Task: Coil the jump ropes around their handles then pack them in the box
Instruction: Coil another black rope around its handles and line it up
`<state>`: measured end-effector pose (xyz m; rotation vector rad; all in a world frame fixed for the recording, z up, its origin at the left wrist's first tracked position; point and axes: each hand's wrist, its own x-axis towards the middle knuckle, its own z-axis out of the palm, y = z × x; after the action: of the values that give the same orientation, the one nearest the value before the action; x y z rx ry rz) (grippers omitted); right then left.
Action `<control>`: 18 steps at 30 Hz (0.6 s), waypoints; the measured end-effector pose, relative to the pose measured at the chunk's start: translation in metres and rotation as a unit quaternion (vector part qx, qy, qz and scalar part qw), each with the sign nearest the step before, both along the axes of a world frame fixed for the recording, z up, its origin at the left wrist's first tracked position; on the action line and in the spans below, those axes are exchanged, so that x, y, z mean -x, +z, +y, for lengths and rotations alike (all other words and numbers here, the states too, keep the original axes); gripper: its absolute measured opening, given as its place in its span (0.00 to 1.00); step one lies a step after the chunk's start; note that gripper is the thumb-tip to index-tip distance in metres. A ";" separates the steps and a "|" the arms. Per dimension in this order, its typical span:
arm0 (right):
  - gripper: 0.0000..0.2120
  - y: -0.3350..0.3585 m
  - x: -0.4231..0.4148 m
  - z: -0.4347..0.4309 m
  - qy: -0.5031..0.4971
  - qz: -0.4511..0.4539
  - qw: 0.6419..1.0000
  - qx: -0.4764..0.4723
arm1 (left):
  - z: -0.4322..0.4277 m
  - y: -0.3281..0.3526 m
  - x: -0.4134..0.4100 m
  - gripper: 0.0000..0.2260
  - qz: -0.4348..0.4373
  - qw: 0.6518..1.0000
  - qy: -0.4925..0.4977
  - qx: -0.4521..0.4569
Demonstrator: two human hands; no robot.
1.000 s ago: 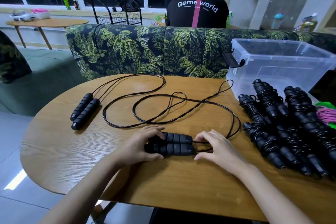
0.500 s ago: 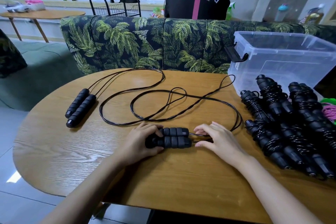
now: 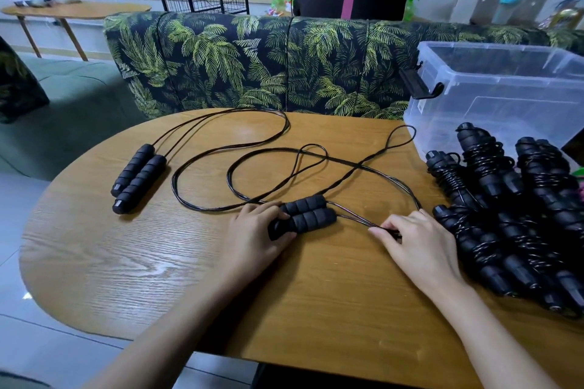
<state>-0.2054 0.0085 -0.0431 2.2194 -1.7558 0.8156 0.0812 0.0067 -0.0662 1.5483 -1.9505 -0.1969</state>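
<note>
Reading the worktop [image 3: 104,265] from left to right: at nine o'clock lies the spare rope [image 3: 142,180], its two foam handles side by side and its line trailing loose towards twelve o'clock; we judge it parked there to await its turn. Near the centre, the left hand [image 3: 252,234] has its grip closed round the butt ends of the paired handles [image 3: 308,215], fingers curled over them and pressing them to the wood, so that the two serve as one core for winding. From the free ends of those handles the cord [image 3: 360,165] runs out as two strands towards four o'clock, where the right hand [image 3: 420,243] has its grip closed in a pinch on both strands; gathering them so close to the handles, in our judgement, prepares the first turn. The rest of that cord lies in slack loops towards twelve o'clock, not yet wound. At three o'clock the coiled ropes [image 3: 512,215] are heaped, touching one another, just in front of the clear box [image 3: 505,88] at two o'clock. The box stands open-topped and we see no rope inside it, so packing appears to be deferred until the coiling is done.
</note>
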 end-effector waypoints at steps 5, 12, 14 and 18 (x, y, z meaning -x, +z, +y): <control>0.08 0.008 -0.020 0.021 0.013 -0.020 0.999 0.038 | -0.012 0.002 0.028 0.14 0.009 0.999 0.052 -0.003; 0.14 -0.013 -0.091 0.042 0.111 -0.037 0.992 0.045 | -0.016 0.005 0.026 0.14 -0.017 0.998 0.056 -0.012; 0.15 -0.018 -0.107 0.046 0.118 -0.023 0.991 0.050 | -0.017 0.006 0.025 0.15 -0.028 0.998 0.049 -0.019; 0.15 -0.024 -0.121 0.051 0.120 0.004 0.991 0.054 | -0.017 0.015 0.018 0.14 -0.047 0.998 0.010 -0.031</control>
<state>-0.0843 0.0598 -0.0666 2.3875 -1.4217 0.9251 0.0631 -0.0106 -0.0514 1.6420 -2.0180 -0.1808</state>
